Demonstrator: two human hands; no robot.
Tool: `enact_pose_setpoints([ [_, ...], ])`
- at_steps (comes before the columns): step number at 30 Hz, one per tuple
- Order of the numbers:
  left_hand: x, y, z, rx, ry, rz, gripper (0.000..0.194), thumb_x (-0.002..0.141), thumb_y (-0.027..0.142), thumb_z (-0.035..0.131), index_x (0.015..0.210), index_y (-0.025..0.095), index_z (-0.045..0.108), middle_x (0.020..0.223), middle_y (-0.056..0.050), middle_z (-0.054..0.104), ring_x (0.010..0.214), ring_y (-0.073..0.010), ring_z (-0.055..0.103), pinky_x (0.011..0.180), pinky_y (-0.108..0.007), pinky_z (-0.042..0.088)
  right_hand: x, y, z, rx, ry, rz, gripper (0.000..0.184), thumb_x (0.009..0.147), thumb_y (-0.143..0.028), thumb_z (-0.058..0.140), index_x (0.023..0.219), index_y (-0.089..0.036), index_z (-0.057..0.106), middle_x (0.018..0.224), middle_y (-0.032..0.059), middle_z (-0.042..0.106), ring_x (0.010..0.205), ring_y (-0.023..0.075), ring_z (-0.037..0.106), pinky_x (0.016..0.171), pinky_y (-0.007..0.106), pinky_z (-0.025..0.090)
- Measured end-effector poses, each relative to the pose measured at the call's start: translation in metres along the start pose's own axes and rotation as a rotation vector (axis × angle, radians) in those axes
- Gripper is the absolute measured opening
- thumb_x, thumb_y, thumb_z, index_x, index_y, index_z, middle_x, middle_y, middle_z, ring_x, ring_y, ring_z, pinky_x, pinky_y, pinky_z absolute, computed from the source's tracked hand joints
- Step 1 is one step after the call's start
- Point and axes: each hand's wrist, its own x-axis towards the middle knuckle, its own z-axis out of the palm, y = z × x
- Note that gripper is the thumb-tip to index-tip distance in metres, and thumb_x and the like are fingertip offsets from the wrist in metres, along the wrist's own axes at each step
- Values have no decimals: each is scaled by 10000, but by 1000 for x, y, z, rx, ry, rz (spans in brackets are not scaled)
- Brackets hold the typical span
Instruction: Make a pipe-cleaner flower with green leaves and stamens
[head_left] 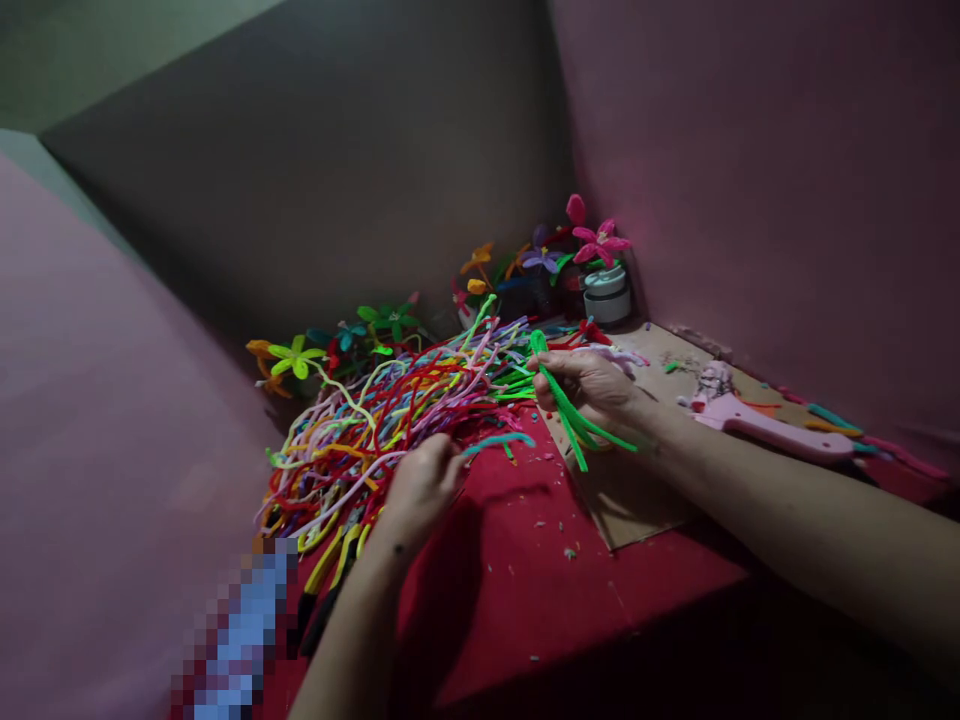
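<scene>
In my right hand (596, 385) are bright green pipe cleaners (564, 405), pinched near their folded upper end, with the loose ends hanging down past the palm. My left hand (426, 478) is closed on a teal pipe cleaner (501, 440), which sticks out to the right from the fingertips. Beside and behind the left hand spreads a big tangled heap of pipe cleaners (405, 390) in many colours. Under the right hand lies a brown board (630, 505).
A pink glue gun (780, 428) rests on the board's right side. Yellow-and-black pliers (330, 575) lie at the left. Along the back stand pipe-cleaner flowers (600, 242) and a grey-white jar (606, 297). Small scraps dot the red table (525, 600). Walls rise on both sides.
</scene>
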Motion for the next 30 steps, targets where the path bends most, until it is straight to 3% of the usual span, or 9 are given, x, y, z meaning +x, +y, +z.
enact_pose_setpoints([
  [2,3,-23,-12,164,66,-168,182,789,283,418,698,176,534,702,-58,607,656,-170,549,581,-248,354,0,3,0,-55,-40,8,125,779,-125,493,720,-105,602,509,16,578,444,70,528,436,162,415],
  [4,4,-37,-12,306,47,-276,187,778,264,428,700,168,569,738,-90,632,718,-201,583,604,-262,362,-3,8,2,-141,-89,19,123,776,-140,499,735,-101,608,511,20,587,430,74,524,422,169,401],
  [8,2,-32,-3,247,88,-292,172,738,308,514,741,170,616,773,-102,649,777,-228,593,632,-273,378,-15,15,10,-307,-143,68,107,754,-166,536,718,-94,606,510,22,596,423,74,520,420,174,385],
  [10,2,-18,-4,62,169,-238,186,733,336,531,736,169,614,742,-81,636,739,-206,579,622,-265,378,-19,18,13,-379,-181,91,119,739,-186,560,680,-90,598,508,23,598,410,70,508,412,175,374],
  [12,3,-2,-9,-279,200,-148,216,747,360,526,774,164,610,699,-42,604,635,-151,539,568,-238,367,-22,22,14,-422,-225,83,144,727,-214,575,662,-87,596,512,28,605,406,69,506,420,180,383],
  [15,5,22,-14,-844,89,-77,293,752,401,535,914,169,608,579,28,500,446,-70,387,435,-195,286,-22,29,13,-428,-269,74,169,714,-248,583,699,-83,612,516,34,617,411,80,525,424,184,394],
  [19,13,39,-12,-1140,-4,-44,273,713,346,609,893,141,619,492,54,427,412,-44,337,412,-174,261,-22,34,10,-414,-298,127,179,699,-262,594,729,-87,613,506,27,619,403,85,530,414,180,392],
  [26,18,38,-10,-1035,-64,-28,204,704,327,609,668,132,560,450,41,460,379,-36,341,376,-159,239,-27,35,13,-515,-277,159,157,689,-246,597,676,-90,608,487,12,607,372,65,490,377,161,337],
  [30,17,40,-8,-881,31,-78,216,711,319,571,600,148,500,419,54,419,365,-40,315,358,-162,223,-27,38,18,-570,-244,126,138,679,-205,594,597,-95,592,488,7,598,383,54,484,393,157,352],
])
